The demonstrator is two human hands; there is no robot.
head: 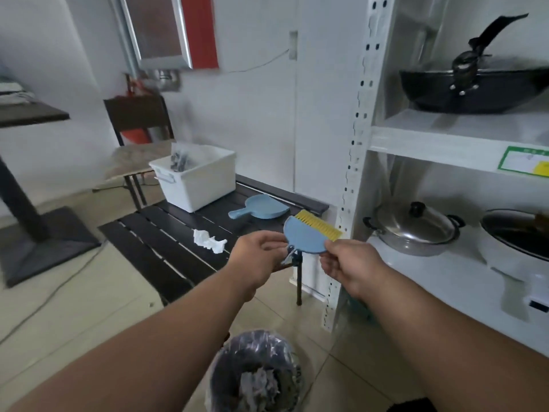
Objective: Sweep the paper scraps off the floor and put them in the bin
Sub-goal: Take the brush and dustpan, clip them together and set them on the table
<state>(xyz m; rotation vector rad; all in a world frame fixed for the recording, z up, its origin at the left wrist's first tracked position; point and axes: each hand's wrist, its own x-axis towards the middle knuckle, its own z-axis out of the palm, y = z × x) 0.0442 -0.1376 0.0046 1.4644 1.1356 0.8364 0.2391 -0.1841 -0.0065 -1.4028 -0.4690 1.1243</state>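
Note:
Both of my hands hold a small blue hand brush [306, 234] with yellow bristles in the air over the near end of the low black slatted table [166, 242]. My left hand [258, 260] grips its left edge and handle end. My right hand [350, 264] pinches its lower right edge. A matching blue dustpan [261, 207] lies on the table behind the brush. A crumpled white paper scrap [209, 241] lies on the table to the left of my hands. Below my arms stands the bin [255, 373], lined with clear plastic and holding crumpled paper.
A white plastic crate [197, 181] sits at the table's far end. A white metal shelf unit [356, 162] rises at the right with a wok [475, 87], a lidded steel pot [416, 230] and a white cooker [517, 242]. A chair and a pedestal table stand at the left; a cable runs across the tiled floor.

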